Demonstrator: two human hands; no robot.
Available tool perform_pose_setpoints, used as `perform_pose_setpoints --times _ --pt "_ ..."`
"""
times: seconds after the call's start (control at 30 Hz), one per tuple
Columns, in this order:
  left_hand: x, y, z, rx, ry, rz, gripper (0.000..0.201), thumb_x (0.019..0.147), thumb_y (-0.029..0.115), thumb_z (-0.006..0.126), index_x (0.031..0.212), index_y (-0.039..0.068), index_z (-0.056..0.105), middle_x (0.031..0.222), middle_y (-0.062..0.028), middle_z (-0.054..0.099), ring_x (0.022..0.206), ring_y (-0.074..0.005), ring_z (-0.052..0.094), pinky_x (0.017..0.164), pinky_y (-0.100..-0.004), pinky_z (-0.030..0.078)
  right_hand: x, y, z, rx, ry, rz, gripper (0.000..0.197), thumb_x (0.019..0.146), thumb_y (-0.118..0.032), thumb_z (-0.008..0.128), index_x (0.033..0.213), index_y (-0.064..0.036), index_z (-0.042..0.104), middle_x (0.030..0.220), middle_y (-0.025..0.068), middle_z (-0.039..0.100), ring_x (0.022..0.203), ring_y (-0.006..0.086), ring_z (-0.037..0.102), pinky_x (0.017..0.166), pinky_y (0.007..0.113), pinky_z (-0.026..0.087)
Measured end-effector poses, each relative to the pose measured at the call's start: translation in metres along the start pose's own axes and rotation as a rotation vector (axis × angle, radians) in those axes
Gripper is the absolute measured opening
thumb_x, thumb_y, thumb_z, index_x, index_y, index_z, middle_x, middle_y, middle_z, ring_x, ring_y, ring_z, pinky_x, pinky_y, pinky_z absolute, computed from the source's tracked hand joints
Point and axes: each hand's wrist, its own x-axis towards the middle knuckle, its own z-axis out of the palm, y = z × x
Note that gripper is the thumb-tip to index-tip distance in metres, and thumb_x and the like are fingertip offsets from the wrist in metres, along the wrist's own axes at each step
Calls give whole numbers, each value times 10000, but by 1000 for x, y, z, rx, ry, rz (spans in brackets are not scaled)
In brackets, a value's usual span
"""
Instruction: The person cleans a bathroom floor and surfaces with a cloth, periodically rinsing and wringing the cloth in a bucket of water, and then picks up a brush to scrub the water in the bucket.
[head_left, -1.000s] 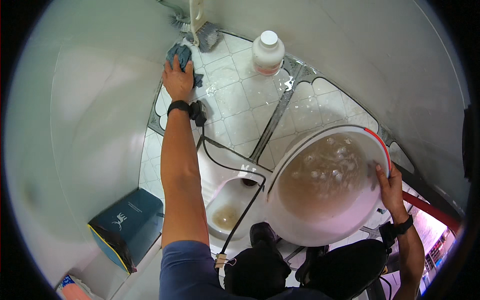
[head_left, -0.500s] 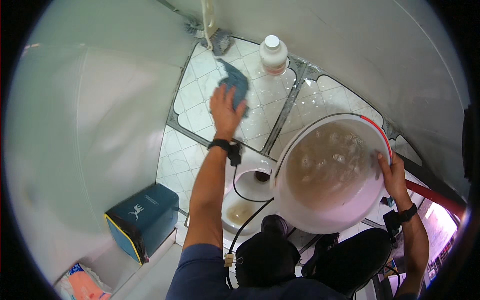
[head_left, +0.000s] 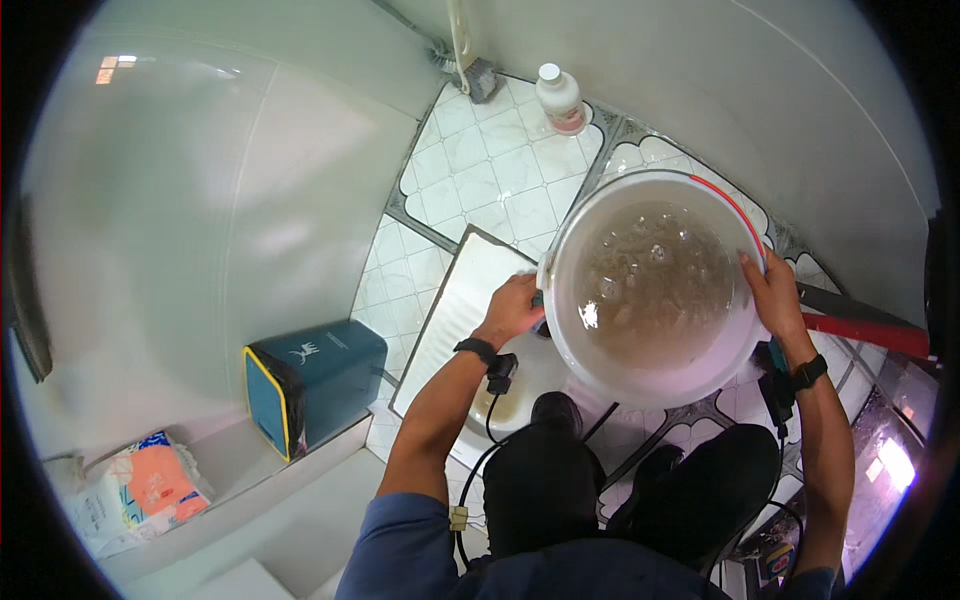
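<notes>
A white bucket [head_left: 590, 365] of cloudy brownish water, with a red strip along part of its rim, is in front of me over the tiled floor. My right hand [head_left: 776, 298] grips its right rim, thumb on the inside. Against the bucket's left side is my left hand [head_left: 510, 308], closed, its fingertips partly hidden by the bucket. A bit of dark blue-green cloth [head_left: 538, 299] shows between that hand and the bucket; the rest is out of sight. Beneath my left forearm lies a white squat toilet [head_left: 455, 320], partly covered by the arm and bucket.
A white bottle [head_left: 561, 103] stands on the wet tiles by the far wall, right of a grey-bristled brush [head_left: 480, 80]. To my left, a dark teal bin [head_left: 335, 385] and an orange-and-white package [head_left: 155, 478] sit on a ledge. A red-and-black bar [head_left: 865, 332] crosses at the right.
My left hand has drawn back from the far tiles to the bucket's left side, and the cloth has left the floor there. The bucket sits slightly farther away in view; my right hand still holds it.
</notes>
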Motion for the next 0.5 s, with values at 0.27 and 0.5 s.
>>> perform_pose_setpoints --times 0.27,0.5 --pt "-51 63 -126 -635 521 -190 385 779 31 666 1155 -26 604 907 -43 664 809 -85 594 716 -228 499 8 19 9 -108 64 -53 301 926 -250 542 1095 -9 607 918 243 661 839 391 641 755 425 489" --pt "-7 174 -157 -389 202 171 421 777 91 690 1181 34 586 992 -72 645 849 -143 604 745 -275 504 6 16 4 -121 44 -12 431 953 -362 496 1101 28 604 929 266 653 878 410 636 781 429 488"
